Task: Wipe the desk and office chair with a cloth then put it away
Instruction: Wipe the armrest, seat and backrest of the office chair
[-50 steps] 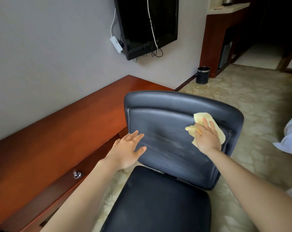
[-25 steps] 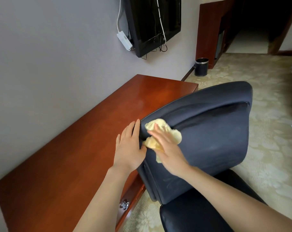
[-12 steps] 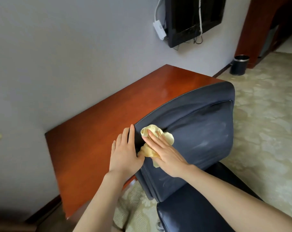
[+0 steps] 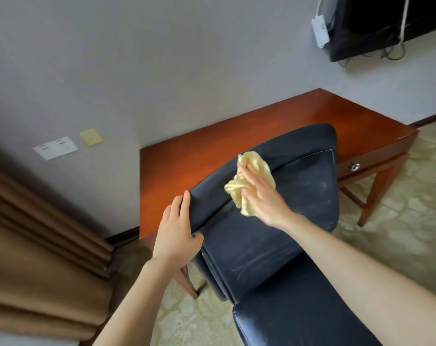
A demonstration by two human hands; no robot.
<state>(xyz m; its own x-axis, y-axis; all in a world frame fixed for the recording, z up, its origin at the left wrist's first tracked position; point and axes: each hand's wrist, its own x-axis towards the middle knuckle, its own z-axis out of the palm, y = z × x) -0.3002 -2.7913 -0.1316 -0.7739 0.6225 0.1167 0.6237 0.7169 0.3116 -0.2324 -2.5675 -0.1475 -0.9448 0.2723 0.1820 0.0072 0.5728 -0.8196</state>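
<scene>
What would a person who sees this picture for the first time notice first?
The yellow cloth stands out most: the right hand presses it with flat fingers against the upper part of the dark office chair backrest, in the middle of the view. The left hand holds the backrest's left edge. Behind the chair, the glossy reddish desk stands along the grey wall.

A plain grey wall (image 4: 162, 58) carries a black wall-mounted screen (image 4: 386, 23) with dangling cables at the upper right and a white switch plate (image 4: 56, 148) beside a small yellow plate (image 4: 90, 137) at the left. Brown curtains (image 4: 37, 245) hang at the left edge, above a pale patterned carpet (image 4: 411, 221)
</scene>
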